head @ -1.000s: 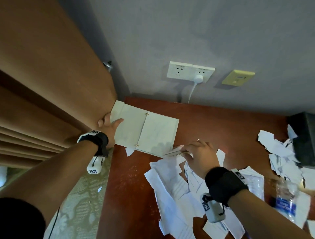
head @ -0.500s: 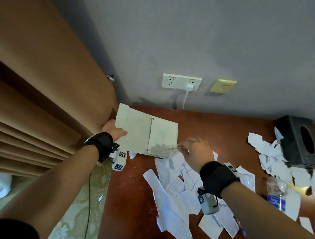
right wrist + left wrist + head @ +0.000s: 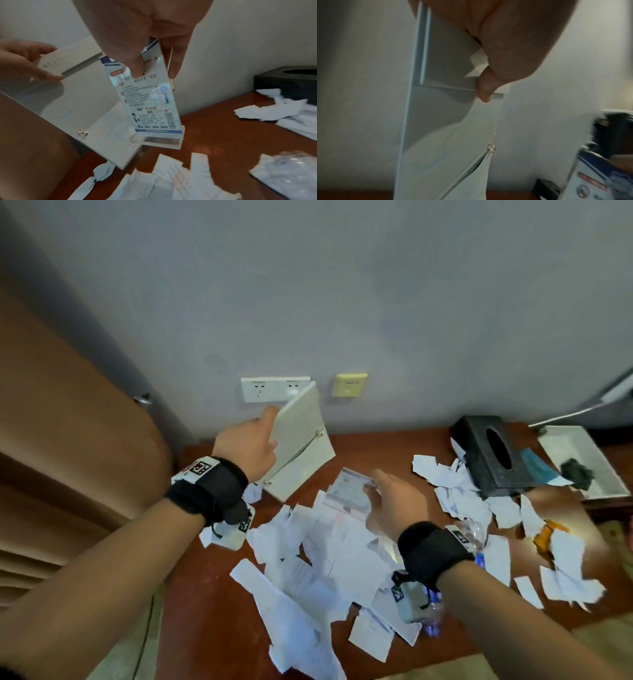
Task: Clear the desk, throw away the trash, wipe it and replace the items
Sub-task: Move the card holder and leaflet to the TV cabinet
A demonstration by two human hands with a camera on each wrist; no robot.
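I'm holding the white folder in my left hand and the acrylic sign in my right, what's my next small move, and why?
Probably set both down off the desk. Your left hand grips the white folder, your right hand pinches the acrylic sign, and torn paper litters the desk.

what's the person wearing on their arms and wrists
Bare forearms, no gloves. Behind the left hand and the right hand, each wrist wears a wide black strap (left strap, right strap) topped by a white tag with black code marks. Under each hangs a small pale camera box (left box, right box) bearing a square marker. A dark cable hangs below the left arm.
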